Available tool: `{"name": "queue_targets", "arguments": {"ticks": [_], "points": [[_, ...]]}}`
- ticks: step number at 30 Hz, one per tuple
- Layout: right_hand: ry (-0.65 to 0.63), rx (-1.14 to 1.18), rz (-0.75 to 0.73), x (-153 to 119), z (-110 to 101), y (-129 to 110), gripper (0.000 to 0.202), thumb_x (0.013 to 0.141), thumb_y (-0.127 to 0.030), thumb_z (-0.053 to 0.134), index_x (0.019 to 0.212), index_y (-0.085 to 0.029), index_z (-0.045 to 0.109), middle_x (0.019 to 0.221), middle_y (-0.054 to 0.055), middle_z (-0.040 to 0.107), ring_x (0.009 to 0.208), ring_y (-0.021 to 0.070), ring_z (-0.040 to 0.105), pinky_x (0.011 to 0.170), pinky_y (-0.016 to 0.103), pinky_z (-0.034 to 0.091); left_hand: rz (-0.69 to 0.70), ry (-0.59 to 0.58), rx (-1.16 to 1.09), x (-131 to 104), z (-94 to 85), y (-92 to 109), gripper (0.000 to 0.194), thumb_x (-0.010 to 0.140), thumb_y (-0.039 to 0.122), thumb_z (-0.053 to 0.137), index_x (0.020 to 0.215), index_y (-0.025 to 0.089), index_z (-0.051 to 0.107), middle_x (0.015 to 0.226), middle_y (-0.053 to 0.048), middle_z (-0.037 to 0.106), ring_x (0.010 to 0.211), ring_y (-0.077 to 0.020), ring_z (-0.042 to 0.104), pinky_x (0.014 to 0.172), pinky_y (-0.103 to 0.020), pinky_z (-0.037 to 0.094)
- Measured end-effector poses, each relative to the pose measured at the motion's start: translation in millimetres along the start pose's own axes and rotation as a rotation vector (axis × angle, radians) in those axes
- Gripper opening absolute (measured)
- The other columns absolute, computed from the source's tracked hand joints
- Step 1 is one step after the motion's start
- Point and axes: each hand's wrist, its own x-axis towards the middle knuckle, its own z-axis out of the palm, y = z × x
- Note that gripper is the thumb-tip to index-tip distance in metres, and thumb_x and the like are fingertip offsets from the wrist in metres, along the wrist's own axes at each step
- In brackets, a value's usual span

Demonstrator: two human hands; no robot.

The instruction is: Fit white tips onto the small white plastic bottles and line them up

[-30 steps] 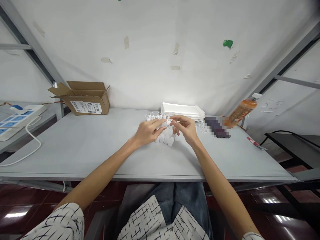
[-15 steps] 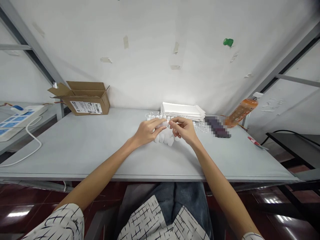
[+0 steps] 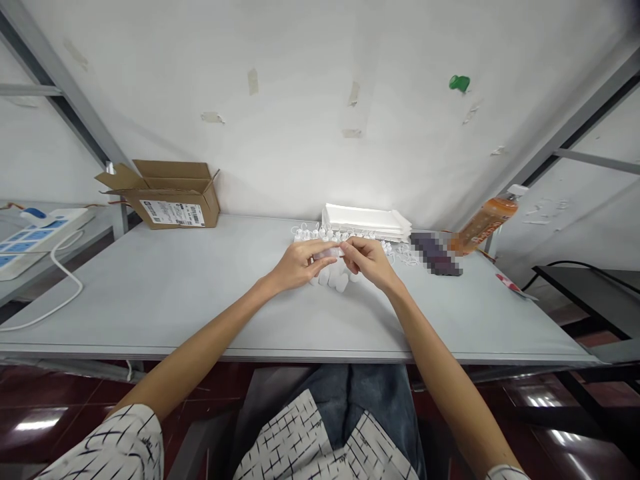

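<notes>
My left hand (image 3: 301, 263) is closed round a small white cylindrical piece (image 3: 327, 253), held between thumb and fingers just above the table. At the right end of that piece, my right hand (image 3: 367, 259) pinches with thumb and forefinger; what sits in the pinch is too small to make out. Behind both hands lie several small white pieces with thin string loops (image 3: 309, 233). Nearer me, below the hands, rest several rounded white pieces (image 3: 340, 281), partly covered by my fingers. A tangle of white loops (image 3: 406, 254) lies to the right of my right hand.
A stack of flat white sheets or packets (image 3: 365, 222) stands against the wall. An open cardboard box (image 3: 175, 200) is at the back left. To the right are a blurred dark object (image 3: 436, 255), an orange drink bottle (image 3: 484, 225) and a red-and-white item (image 3: 509, 283). A power strip (image 3: 43, 241) lies far left.
Both hands stay together over the white pieces. My left fingers have straightened slightly along the held piece, and my right fingertips have shifted slightly to the right.
</notes>
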Motion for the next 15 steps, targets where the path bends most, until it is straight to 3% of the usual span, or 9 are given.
{"name": "queue_targets", "arguments": {"ticks": [4, 9, 15], "points": [[-0.012, 0.024, 0.003, -0.6, 0.7, -0.5, 0.043, 0.087, -0.055, 0.063, 0.068, -0.018, 0.056, 0.048, -0.005, 0.046, 0.044, 0.0078, 0.038, 0.045, 0.024, 0.030, -0.009, 0.002, -0.006, 0.0, 0.4, 0.5, 0.036, 0.097, 0.041, 0.056, 0.120, 0.018, 0.070, 0.076, -0.002, 0.067, 0.060, -0.0096, 0.055, 0.056, -0.021, 0.044], [-0.018, 0.002, 0.094, 0.3, 2.3, -0.4, 0.061, 0.089, -0.062, 0.055, 0.049, -0.020, 0.038, 0.042, -0.005, 0.036, 0.040, 0.0067, 0.031, 0.044, 0.025, 0.026, 0.054, 0.033, 0.088, -2.4, 6.0, -2.1, 0.037, 0.097, 0.042, 0.055, 0.117, 0.015, 0.071, 0.074, -0.003, 0.067, 0.061, -0.0106, 0.053, 0.055, -0.021, 0.043], [-0.027, 0.007, 0.008, -1.0, 1.0, -3.8, 0.048, 0.090, -0.055, 0.058, 0.060, -0.018, 0.051, 0.046, -0.004, 0.044, 0.044, 0.0078, 0.037, 0.046, 0.025, 0.027, -0.012, 0.042, 0.009, 0.3, 2.4, 1.4, 0.034, 0.095, 0.038, 0.059, 0.118, 0.016, 0.071, 0.087, -0.006, 0.073, 0.064, -0.0098, 0.055, 0.054, -0.020, 0.044]]}}
